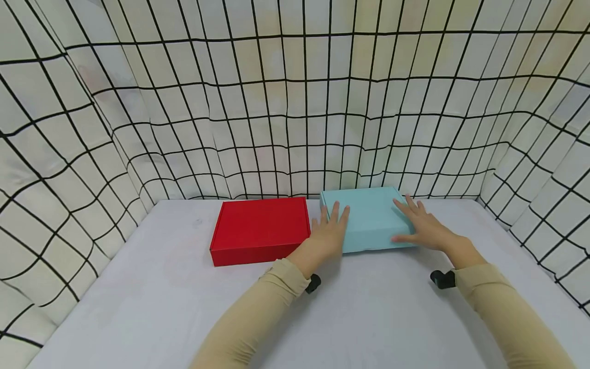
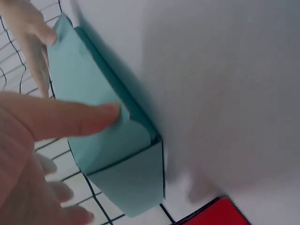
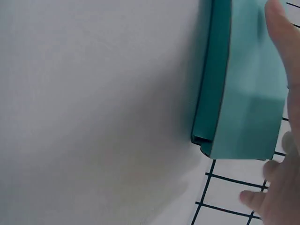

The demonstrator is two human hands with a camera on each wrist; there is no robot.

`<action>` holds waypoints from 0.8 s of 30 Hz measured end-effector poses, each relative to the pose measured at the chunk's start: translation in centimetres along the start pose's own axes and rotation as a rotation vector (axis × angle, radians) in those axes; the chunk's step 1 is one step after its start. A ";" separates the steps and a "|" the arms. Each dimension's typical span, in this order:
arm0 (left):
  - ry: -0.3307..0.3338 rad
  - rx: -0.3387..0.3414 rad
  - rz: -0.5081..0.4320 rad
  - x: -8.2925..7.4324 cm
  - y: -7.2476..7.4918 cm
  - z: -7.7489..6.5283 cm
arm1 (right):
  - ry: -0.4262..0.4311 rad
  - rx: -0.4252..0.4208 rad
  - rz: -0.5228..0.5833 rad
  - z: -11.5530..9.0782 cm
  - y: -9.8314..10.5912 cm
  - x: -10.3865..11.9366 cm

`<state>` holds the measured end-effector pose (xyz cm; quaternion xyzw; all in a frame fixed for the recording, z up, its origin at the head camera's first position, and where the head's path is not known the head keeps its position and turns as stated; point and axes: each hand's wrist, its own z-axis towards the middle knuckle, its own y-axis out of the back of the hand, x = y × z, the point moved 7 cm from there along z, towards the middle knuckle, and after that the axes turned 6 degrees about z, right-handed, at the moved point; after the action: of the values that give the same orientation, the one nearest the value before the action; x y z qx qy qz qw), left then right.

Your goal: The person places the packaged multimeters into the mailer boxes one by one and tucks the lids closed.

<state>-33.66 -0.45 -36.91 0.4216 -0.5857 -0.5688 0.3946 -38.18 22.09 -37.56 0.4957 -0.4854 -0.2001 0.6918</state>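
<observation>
A light blue cardboard box (image 1: 369,215) lies at the back of the table, its front flap standing slightly off the box's base in the left wrist view. My left hand (image 1: 328,238) is at its left end with fingers spread, and the thumb (image 2: 89,119) lies along the front flap. At the other end, my right hand (image 1: 426,228) reaches over the right edge. Its thumb (image 3: 280,33) overlaps the box's front face in the right wrist view, while the other fingers extend past the end.
Just left of the blue box sits a closed red box (image 1: 262,225), near my left wrist. Both rest on a white table (image 1: 152,307). A white cloth wall with a black grid (image 1: 295,102) surrounds the back and sides.
</observation>
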 end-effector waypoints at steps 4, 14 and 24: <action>-0.063 0.066 0.010 -0.1 0.0 0.9 | 0.091 -0.010 -0.057 0.9 -0.4 1.1; -0.174 0.217 -0.020 -0.3 -1.9 1.2 | 0.113 0.065 -0.193 1.5 -2.4 2.2; -0.174 0.213 -0.025 -0.3 -1.5 1.5 | 0.047 0.038 -0.191 1.4 -1.9 2.4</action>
<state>-34.90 0.28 -38.44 0.4174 -0.6693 -0.5430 0.2881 -37.96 18.73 -38.05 0.5574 -0.4233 -0.2442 0.6712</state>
